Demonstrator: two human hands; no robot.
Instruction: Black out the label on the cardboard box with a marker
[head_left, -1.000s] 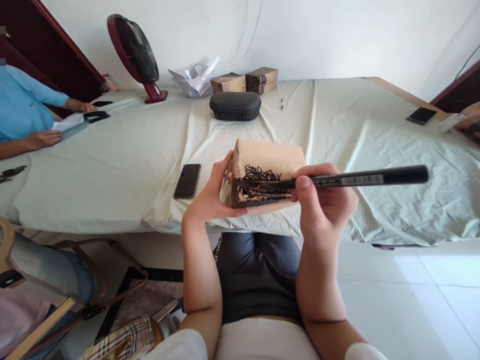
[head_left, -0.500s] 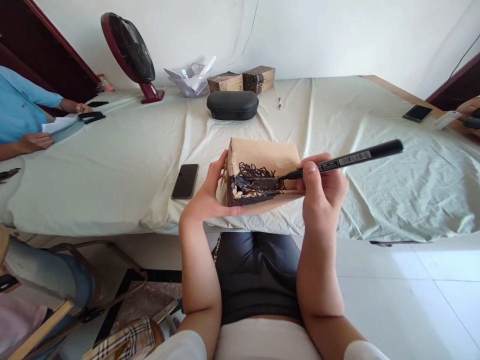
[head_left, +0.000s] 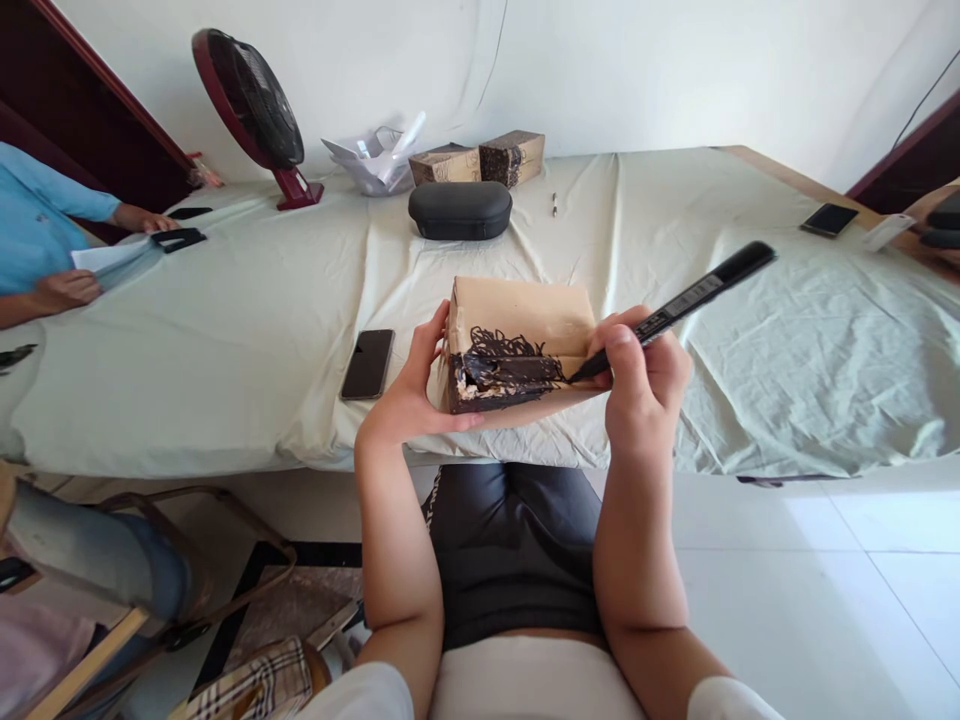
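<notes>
And here's the cardboard box [head_left: 532, 305], front and centre over the near part of the cloth-covered desk [head_left: 225, 350]; whether it touches the cloth, I cannot tell. The left hand [head_left: 409, 400] has it at 9 o'clock, digits spread wide around that end, one along the lower edge. Over at 3 o'clock, the right hand [head_left: 649, 380] pinches a black marker [head_left: 686, 300], its back end pointing up towards 2 o'clock, its tip down at the right-hand edge of the scribbles [head_left: 506, 345]. Loops fan out above, dense black sits below, and look at that rough, pale-flecked corner at the box's 8 o'clock!

Around the box we go: a dark phone [head_left: 367, 364] lies flat at 9 o'clock, just beside the left hand. A black case [head_left: 460, 212] sits at 11, with two more patterned boxes [head_left: 514, 158] right behind it. Between 10 and 11, there's a pale basket [head_left: 382, 175] filled with white items, and the dark red fan [head_left: 259, 105] stands at 10. A tiny object [head_left: 554, 204] lies between 12 and 1; another phone [head_left: 829, 219] is well away, past 2. Out between 9 and 10, a person in blue [head_left: 37, 220] holds white paper [head_left: 112, 255].
</notes>
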